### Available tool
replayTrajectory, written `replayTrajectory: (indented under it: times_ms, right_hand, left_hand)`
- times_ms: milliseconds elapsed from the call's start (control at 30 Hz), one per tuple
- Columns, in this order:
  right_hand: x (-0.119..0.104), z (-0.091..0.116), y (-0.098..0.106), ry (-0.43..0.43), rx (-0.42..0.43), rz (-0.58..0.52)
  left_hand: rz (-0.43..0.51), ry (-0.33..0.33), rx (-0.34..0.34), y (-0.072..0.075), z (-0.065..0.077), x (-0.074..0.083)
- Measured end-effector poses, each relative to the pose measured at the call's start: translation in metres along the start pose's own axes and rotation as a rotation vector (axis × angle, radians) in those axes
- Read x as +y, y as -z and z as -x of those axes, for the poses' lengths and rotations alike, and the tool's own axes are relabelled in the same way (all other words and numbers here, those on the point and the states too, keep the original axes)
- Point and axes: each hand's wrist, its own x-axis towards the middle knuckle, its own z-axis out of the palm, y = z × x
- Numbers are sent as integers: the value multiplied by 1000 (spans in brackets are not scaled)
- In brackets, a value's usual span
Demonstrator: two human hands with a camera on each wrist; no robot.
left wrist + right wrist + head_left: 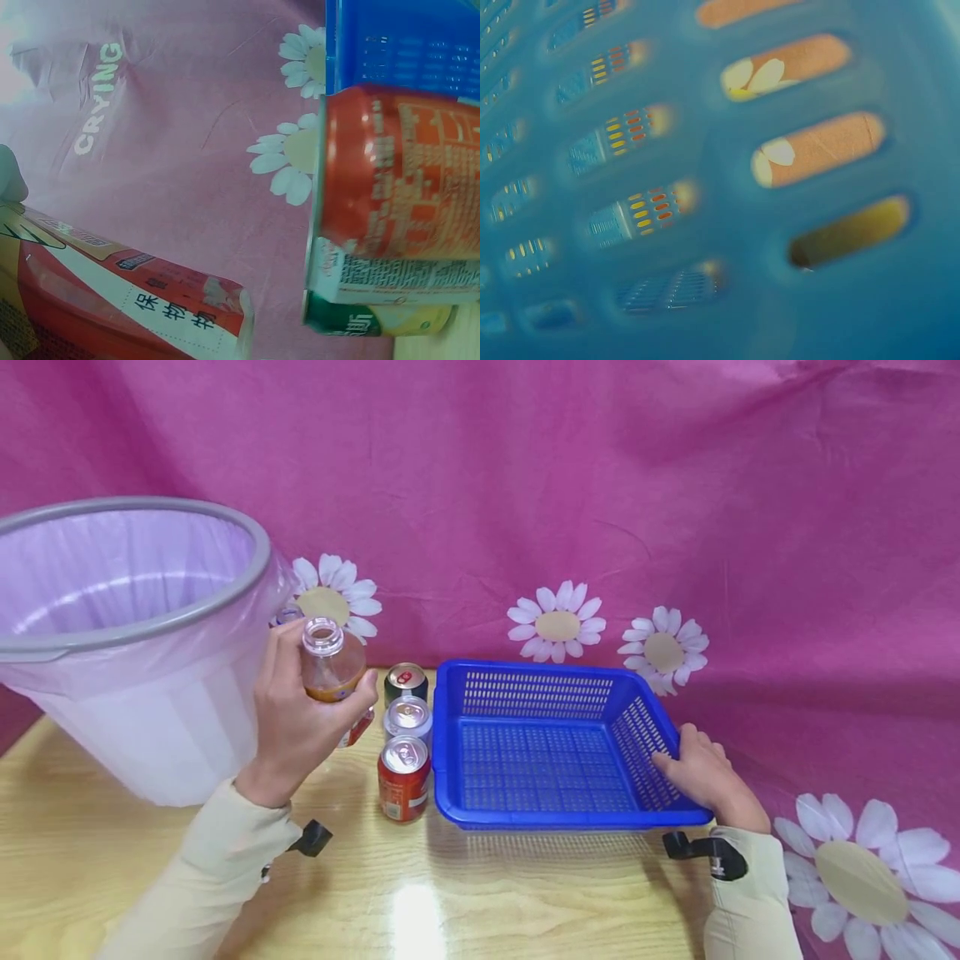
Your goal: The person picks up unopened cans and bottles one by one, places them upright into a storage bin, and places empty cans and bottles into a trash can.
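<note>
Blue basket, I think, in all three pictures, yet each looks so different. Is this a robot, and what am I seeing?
No robot: a person does the work, wearing three cameras. The head camera looks down over everything. The left wrist camera sees drink cans and a red bottle label close up; the right wrist camera faces the slotted wall of the blue basket. On the wooden table, three cans stand beside the basket, with a bag-lined bin at the left. The left hand holds a clear bottle; another bottle neck shows behind, perhaps held too. The right hand grips the basket's right edge.
</note>
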Motion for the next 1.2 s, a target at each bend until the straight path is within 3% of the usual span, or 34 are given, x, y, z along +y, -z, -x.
replayTrajectory:
  times_ms: [367, 633, 1200]
  right_hand:
    - [-2, 1, 2, 0, 10, -2]
    - [-2, 2, 2, -10, 0, -3]
    - [-1, 1, 2, -14, -7, -7]
  left_hand:
    - [19, -124, -10, 7, -22, 11]
    - [-15, -160, -9, 12, -35, 19]
    - [18, -237, 5, 21, -60, 33]
